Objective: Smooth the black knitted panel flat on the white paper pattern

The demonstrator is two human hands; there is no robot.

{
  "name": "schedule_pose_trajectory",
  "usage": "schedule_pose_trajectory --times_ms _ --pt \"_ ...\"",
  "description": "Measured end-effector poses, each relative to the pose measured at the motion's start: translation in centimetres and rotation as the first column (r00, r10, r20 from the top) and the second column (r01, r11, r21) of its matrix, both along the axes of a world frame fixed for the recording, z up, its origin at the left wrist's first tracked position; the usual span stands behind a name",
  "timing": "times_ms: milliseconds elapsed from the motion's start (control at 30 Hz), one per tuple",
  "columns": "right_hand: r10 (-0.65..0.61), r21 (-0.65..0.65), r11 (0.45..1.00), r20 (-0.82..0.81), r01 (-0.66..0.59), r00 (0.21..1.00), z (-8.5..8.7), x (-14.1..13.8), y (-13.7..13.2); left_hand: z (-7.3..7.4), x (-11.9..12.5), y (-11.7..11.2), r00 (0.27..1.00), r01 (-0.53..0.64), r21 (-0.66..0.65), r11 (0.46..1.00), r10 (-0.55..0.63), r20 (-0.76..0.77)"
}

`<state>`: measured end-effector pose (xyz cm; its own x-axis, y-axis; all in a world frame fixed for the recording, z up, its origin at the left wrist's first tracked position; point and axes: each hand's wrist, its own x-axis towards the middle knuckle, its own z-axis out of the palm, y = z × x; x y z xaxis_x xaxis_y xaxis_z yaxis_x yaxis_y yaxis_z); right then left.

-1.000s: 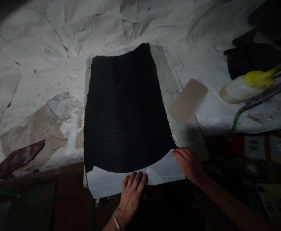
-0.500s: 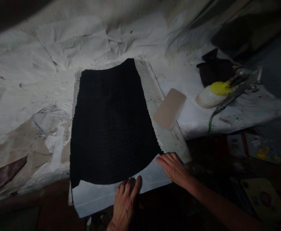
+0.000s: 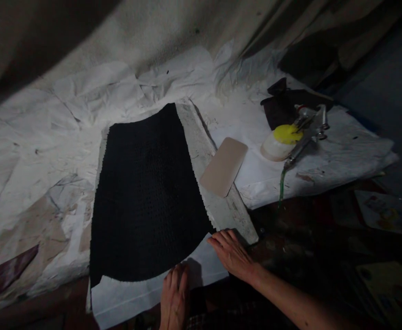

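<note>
A black textured sheet (image 3: pixel 145 197) with zigzag-cut side edges lies flat on a grey board (image 3: pixel 221 208). Its curved near edge meets a strip of white paper (image 3: pixel 128 298), which reaches past the front of the board. My left hand (image 3: pixel 175 293) is closed at the middle of the paper, fingertips curled on it close to the black edge. Farther right, my right hand (image 3: pixel 231 254) grips the paper's right corner beside the sheet's near corner. The undersides of both hands are hidden.
A beige rounded card (image 3: pixel 224 167) rests on the board's right edge. Beyond it stands a spray gun (image 3: pixel 309 123) with a yellow-topped white cup (image 3: pixel 278 144) and green hose, near a dark piece of material (image 3: pixel 279 105). Crumpled white covering (image 3: pixel 42 146) spreads left and behind.
The view has tilted up, so the board and sheet sit lower and farther left in the picture. Both hands stay on the white paper; the left fingers look closer together.
</note>
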<state>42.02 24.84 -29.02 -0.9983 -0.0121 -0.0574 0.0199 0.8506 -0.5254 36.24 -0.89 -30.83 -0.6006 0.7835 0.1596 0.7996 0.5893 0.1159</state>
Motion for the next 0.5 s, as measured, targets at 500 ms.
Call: schedule_pose_trajectory --times_ms 500 --pt "-0.586 -0.389 0.737 0.041 0.553 0.809 0.1 -1.9 7.6 -4.0 2.8 7.4 0.971 -0.199 -0.106 0.974 0.182 -0.157"
